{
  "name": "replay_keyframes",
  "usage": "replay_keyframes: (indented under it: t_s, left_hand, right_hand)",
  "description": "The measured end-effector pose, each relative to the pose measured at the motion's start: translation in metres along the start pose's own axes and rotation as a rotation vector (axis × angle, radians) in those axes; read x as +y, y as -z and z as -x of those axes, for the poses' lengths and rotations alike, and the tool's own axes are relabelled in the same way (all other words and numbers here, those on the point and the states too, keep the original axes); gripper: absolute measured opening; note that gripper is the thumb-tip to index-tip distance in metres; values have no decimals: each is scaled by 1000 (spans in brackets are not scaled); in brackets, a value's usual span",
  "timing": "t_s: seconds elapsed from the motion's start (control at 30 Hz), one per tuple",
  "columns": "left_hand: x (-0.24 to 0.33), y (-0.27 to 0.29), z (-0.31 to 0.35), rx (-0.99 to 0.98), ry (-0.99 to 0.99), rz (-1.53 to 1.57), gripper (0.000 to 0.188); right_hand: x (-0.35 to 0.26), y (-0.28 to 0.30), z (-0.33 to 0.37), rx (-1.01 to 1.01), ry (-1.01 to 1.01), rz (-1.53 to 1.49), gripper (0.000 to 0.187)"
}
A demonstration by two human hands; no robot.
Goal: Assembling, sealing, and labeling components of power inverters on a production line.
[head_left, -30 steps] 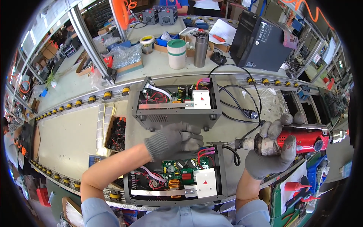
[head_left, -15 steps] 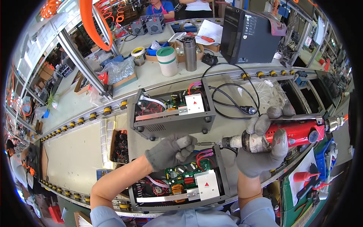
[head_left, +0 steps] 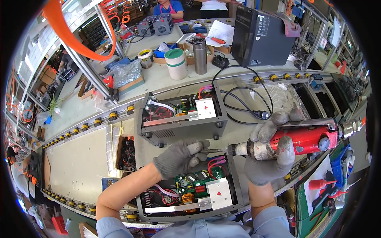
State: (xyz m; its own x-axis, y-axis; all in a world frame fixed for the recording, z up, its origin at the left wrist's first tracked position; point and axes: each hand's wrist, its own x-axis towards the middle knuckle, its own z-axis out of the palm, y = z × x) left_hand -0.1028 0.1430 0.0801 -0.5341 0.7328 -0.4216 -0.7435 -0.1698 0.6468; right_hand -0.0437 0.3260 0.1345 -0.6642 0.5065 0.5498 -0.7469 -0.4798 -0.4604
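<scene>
green-lidded jar (head_left: 175, 68) | steel flask (head_left: 200, 59) beside it | dark tower case (head_left: 258, 39) | plant (head_left: 53, 104)

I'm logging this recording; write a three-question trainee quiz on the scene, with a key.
1. Which hand grips the red power tool?
2. True or false: the green-lidded container stands to the left of the metal flask.
3. Fill in: the nearer open grey case contains a ____ circuit board.

Key: 1. The right hand. 2. True. 3. Green.
</scene>
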Motion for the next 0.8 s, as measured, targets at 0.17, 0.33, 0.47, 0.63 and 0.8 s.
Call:
replay_keyframes:
  t_s: [0.17, 0.33, 0.47, 0.63, 0.8]
  left_hand:
    - [-4, 12, -4, 19, -108, 50, 23]
    - [-8, 22, -1, -145, -77, 55, 31]
    - [-11, 16, -2, -85, -87, -62, 41]
    - [-11, 15, 0, -71, -108, -184, 44]
    - [-10, 16, 1, -65, -112, -226, 46]
  right_hand:
    - [-4, 4, -2, 19, 77, -14, 57]
    - [-5, 1, -1, 52, 57, -30, 56]
    - [-2, -3, 0, 43, 28, -39, 56]
    - [2, -3, 5, 26, -36, -37, 56]
    - [8, -4, 5, 23, -18, 24, 56]
